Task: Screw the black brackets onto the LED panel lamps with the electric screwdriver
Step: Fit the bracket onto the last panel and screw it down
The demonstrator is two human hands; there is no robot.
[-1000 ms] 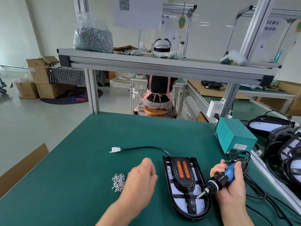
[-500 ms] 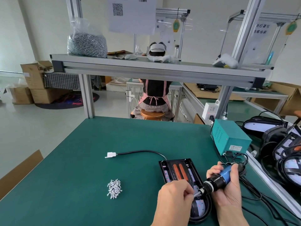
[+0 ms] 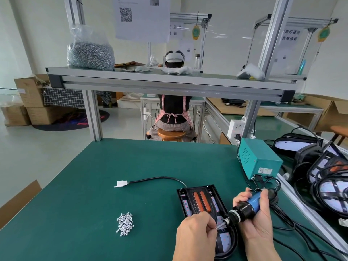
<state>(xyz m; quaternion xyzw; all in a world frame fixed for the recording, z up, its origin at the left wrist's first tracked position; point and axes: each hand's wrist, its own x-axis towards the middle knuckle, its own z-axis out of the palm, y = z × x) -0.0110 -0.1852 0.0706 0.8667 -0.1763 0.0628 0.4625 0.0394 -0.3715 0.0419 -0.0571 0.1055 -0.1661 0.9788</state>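
A loose pile of small silver screws lay on the green worktop. Right of it, the left hand pinched 1 small silver screw at the bit, over the black oblong LED panel lamp. The right hand gripped the blue-and-black electric screwdriver, tilted down toward the lamp.

A worker's bare left hand and bare right hand, pictured from a camera worn on the head. The left forearm and right forearm are uncovered too, with plain skin running from the wrists to the lower edge of the frame. The left hand shows its back and knuckles; the right shows its thumb and finger knuckles. Clothing worn higher up lies out of shot.
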